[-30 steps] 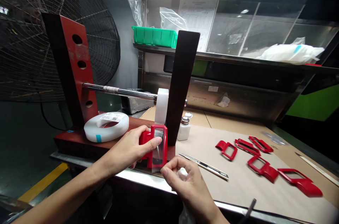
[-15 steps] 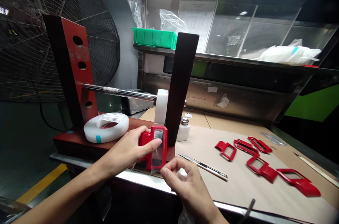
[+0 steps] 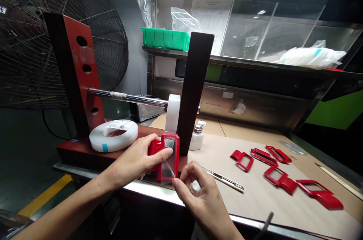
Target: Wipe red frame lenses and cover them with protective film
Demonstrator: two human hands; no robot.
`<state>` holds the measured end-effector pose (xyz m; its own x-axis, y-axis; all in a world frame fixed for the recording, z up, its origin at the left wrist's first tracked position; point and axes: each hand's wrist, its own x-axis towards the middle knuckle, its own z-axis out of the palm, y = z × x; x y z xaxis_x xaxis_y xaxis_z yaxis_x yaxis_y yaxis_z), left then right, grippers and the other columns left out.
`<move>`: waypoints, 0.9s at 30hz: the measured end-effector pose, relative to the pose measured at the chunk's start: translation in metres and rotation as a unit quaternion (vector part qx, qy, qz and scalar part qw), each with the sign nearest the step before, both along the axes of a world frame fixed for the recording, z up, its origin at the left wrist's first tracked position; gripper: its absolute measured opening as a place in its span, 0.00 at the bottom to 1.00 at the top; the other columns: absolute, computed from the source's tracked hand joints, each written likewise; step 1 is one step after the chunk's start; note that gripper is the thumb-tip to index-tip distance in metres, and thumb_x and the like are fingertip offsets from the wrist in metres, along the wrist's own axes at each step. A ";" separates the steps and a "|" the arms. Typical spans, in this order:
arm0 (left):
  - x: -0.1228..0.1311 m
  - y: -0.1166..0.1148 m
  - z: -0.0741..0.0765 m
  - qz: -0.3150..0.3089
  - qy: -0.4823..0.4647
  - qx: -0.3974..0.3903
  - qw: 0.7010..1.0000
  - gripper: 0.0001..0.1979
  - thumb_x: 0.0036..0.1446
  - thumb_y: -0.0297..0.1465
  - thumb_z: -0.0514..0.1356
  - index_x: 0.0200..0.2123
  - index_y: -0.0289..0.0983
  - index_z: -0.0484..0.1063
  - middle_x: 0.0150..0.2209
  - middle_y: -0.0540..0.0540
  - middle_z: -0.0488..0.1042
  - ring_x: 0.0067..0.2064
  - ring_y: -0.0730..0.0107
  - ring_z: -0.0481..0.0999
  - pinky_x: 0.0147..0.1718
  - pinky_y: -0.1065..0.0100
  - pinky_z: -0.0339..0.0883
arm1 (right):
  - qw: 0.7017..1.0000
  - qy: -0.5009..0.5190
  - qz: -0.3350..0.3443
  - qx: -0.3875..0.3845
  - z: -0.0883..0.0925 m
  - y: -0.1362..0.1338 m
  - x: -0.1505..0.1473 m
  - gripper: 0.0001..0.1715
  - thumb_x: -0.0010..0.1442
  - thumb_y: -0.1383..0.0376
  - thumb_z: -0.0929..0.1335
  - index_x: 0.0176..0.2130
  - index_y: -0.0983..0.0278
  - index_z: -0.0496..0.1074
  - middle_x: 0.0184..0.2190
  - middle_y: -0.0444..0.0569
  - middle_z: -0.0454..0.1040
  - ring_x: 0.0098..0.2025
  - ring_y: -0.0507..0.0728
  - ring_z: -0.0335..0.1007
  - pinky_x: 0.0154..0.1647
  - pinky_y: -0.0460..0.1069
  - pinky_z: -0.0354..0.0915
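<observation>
The left hand point(image 3: 133, 157) grips a red plastic frame point(image 3: 176, 157) upright, just beside a dark post point(image 3: 193, 92). The right hand point(image 3: 198, 198), partly closed around a white wad point(image 3: 195, 186), sits near clear film point(image 3: 169, 168) on the frame.

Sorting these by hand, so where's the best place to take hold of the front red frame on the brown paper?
Probably grip the thick red flap at the near end of the red plastic frame, coming from above on your side. It looks like the bulkiest part, while the thin rim around the window looks easier to flex. It lies flat on the brown paper, so pinch the flap's sides.
</observation>
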<state>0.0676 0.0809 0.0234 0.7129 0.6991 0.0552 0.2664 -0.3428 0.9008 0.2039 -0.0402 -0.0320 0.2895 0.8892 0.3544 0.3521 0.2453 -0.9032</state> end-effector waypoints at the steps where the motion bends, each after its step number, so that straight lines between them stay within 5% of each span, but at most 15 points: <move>1: 0.000 0.000 0.000 -0.001 0.000 -0.003 1.000 0.13 0.52 0.42 0.60 0.31 0.40 0.62 0.17 0.59 0.62 0.16 0.76 0.59 0.11 0.77 0.51 | 0.999 -0.028 -0.007 0.020 0.000 -0.001 0.000 0.07 0.58 0.60 0.67 0.33 0.61 0.64 0.19 0.37 0.59 0.21 0.49 0.55 0.21 0.43 0.54; 2: 0.000 0.000 0.000 -0.002 -0.001 -0.004 1.000 0.13 0.52 0.42 0.60 0.31 0.41 0.62 0.17 0.59 0.61 0.17 0.76 0.59 0.11 0.77 0.51 | 0.997 -0.067 -0.014 0.044 -0.001 -0.001 0.001 0.05 0.58 0.63 0.66 0.37 0.61 0.66 0.18 0.36 0.59 0.19 0.49 0.54 0.20 0.43 0.54; 6: 0.001 0.001 0.000 -0.010 -0.007 -0.003 1.000 0.12 0.53 0.41 0.60 0.30 0.40 0.62 0.17 0.59 0.62 0.17 0.76 0.60 0.11 0.78 0.51 | 0.944 -0.297 -0.018 0.142 -0.004 -0.003 0.004 0.25 0.58 0.72 0.60 0.54 0.63 0.66 0.22 0.42 0.68 0.19 0.50 0.60 0.22 0.45 0.58; 13: 0.000 0.000 0.001 -0.011 -0.011 -0.028 0.999 0.13 0.53 0.39 0.60 0.27 0.40 0.60 0.16 0.59 0.61 0.16 0.78 0.58 0.10 0.79 0.50 | 0.816 -0.544 -0.062 0.185 -0.017 0.003 0.011 0.30 0.58 0.75 0.57 0.57 0.64 0.67 0.18 0.43 0.67 0.17 0.52 0.61 0.18 0.47 0.54; 20: -0.001 0.001 0.000 -0.015 -0.012 -0.032 0.999 0.13 0.53 0.39 0.61 0.28 0.40 0.60 0.16 0.60 0.62 0.14 0.79 0.57 0.10 0.79 0.50 | 0.811 -0.545 -0.065 0.202 -0.025 0.002 0.012 0.36 0.59 0.76 0.56 0.66 0.67 0.47 0.19 0.40 0.66 0.17 0.53 0.59 0.17 0.48 0.54; 27: -0.002 0.000 0.002 -0.011 -0.009 -0.035 0.999 0.12 0.53 0.39 0.60 0.30 0.40 0.62 0.17 0.59 0.61 0.15 0.79 0.57 0.10 0.79 0.49 | 0.838 -0.495 -0.074 0.220 -0.018 -0.001 0.022 0.31 0.61 0.75 0.56 0.63 0.69 0.52 0.21 0.41 0.68 0.18 0.52 0.61 0.19 0.47 0.57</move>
